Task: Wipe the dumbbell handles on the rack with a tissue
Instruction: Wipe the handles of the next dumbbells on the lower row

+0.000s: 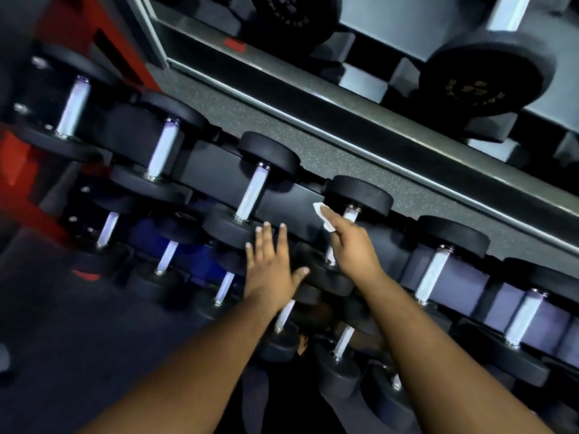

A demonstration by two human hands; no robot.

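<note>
Two hands reach over the rack, and only yours on the right carries anything. Your right hand pinches the white tissue in its fingers, the paper sticking out past the fingertips on the side toward your left hand. That hand lies across the chrome handle of the fourth dumbbell in the upper row, so most of the handle is hidden; only its far end shows, just under the black head.

Your left hand is spread flat with straight fingers and grips nothing, its fingertips at the near head of the neighbouring dumbbell. More dumbbells line the rack on both sides, with a lower row partly covered by your forearms. A speckled floor strip and a mirror lie beyond. Both arms stretch forward, nearly straight, wrists level.
</note>
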